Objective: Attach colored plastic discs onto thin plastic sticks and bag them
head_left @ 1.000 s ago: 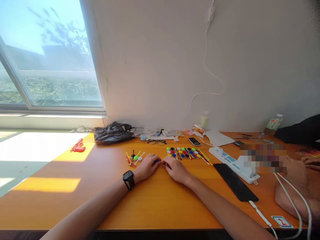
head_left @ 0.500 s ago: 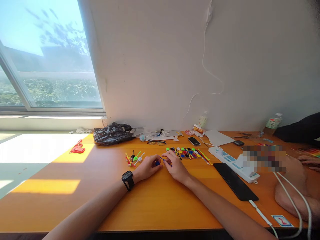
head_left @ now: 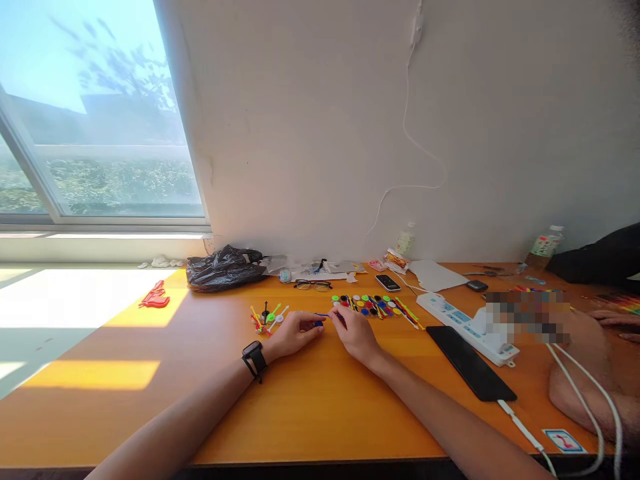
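Observation:
My left hand [head_left: 295, 333], with a black watch on its wrist, is closed around a small blue round piece [head_left: 319, 323] at its fingertips. Just to the right, my right hand [head_left: 355, 335] pinches a thin blue plastic stick [head_left: 321, 315], whose left end lies by the left fingers, above the round piece. Whether stick and round piece touch, I cannot tell. Left of my hands sits a cluster of coloured discs with upright arrow sticks [head_left: 269, 317]. Behind my right hand lie rows of coloured discs [head_left: 365, 311] and loose coloured sticks [head_left: 407, 313].
A black plastic bag [head_left: 225, 268], glasses [head_left: 313, 285] and a small black device [head_left: 389, 283] lie toward the wall. On the right are a white power strip [head_left: 463, 325], a black phone [head_left: 470, 362] on a cable and another person's arm [head_left: 583, 367]. Red plastic pieces [head_left: 156, 295] lie left.
The blue stick has turned from slanting downward to nearly level, pointing left toward my left fingers. My right hand has shifted slightly right; the blue round piece sits slightly lower right.

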Demonstrator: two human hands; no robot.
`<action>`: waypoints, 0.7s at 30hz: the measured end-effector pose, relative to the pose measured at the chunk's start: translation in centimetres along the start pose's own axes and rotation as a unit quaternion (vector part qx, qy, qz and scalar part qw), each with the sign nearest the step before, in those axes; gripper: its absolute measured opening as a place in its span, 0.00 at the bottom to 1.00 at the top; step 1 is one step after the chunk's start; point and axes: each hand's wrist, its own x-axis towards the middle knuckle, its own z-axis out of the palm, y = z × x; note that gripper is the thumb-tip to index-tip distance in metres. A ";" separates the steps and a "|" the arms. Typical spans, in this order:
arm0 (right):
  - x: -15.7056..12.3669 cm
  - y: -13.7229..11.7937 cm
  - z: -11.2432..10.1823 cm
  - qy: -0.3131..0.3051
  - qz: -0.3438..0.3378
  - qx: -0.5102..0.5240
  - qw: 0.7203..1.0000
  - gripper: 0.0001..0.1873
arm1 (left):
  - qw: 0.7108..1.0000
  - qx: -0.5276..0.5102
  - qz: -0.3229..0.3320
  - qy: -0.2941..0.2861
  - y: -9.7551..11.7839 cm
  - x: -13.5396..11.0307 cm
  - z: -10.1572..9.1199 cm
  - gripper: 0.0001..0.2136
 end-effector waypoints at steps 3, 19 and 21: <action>0.1 0.1 -0.1 0.003 0.041 -0.019 0.999 0.16 | 0.999 -0.041 0.001 -0.001 -0.4 0.0 0.2 0.20; -0.6 0.1 1.3 -0.072 -0.008 0.118 0.990 0.13 | 0.996 -0.090 -0.019 -0.010 1.8 0.1 -0.6 0.24; -0.6 -0.2 1.0 -0.062 -0.015 0.104 0.993 0.12 | 0.997 -0.079 -0.019 -0.006 1.8 0.2 -0.4 0.24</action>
